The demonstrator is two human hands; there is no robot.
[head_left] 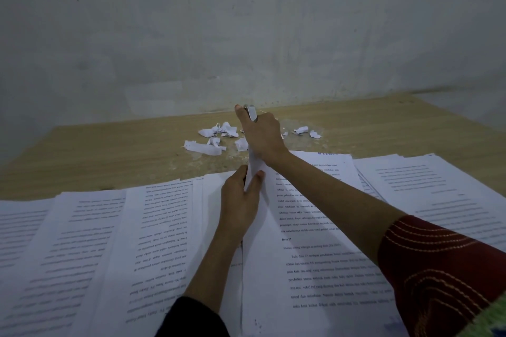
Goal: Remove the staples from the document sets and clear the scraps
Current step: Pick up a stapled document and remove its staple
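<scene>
A printed document set (309,241) lies in front of me, its far corner lifted off the wooden table (109,156). My left hand (241,200) pinches that raised corner between thumb and fingers. My right hand (262,134) reaches further up the same corner and grips a small metal tool (251,113), its shiny tip sticking out above my fist. Torn white paper scraps (216,139) lie scattered on the table just behind my hands, on both sides of the right hand.
Several more printed pages are spread along the near edge, a stack at the left (82,249) and another at the right (427,186). A grey wall (246,35) rises right behind the table.
</scene>
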